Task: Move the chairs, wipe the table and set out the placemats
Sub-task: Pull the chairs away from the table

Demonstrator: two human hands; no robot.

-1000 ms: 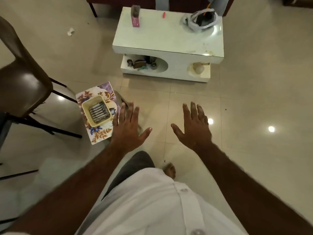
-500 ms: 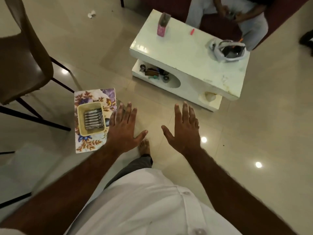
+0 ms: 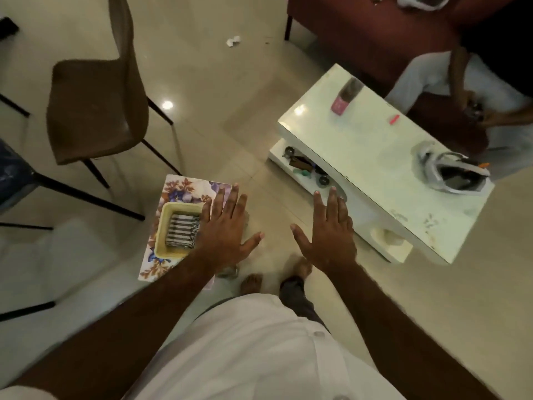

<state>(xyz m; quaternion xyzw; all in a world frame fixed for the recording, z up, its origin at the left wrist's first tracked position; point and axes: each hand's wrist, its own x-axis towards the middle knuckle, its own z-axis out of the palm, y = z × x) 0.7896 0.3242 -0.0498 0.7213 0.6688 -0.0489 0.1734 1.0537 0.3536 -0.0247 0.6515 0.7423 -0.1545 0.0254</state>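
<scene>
My left hand [image 3: 226, 229] and my right hand [image 3: 328, 232] are held out flat in front of me, fingers spread, holding nothing. Under my left hand, on the floor, lies a floral placemat [image 3: 178, 189] with a yellow tray [image 3: 165, 223] on it that holds a striped folded cloth [image 3: 181, 230]. A brown chair [image 3: 92, 111] with thin black legs stands at the upper left. A low white table [image 3: 375, 168] stands at the right, beyond my right hand.
On the white table are a pink-based bottle [image 3: 344, 95], a small red item [image 3: 393, 119] and a grey bag [image 3: 450, 174]. Small items sit on its lower shelf [image 3: 305, 167]. A person [image 3: 467, 82] sits on a dark red sofa [image 3: 360, 33]. A blue chair [image 3: 14, 174] is at the left edge.
My view has swung left and the table has slid to the right of the frame. More of the brown chair shows. Both hands stay open and spread in the same pose.
</scene>
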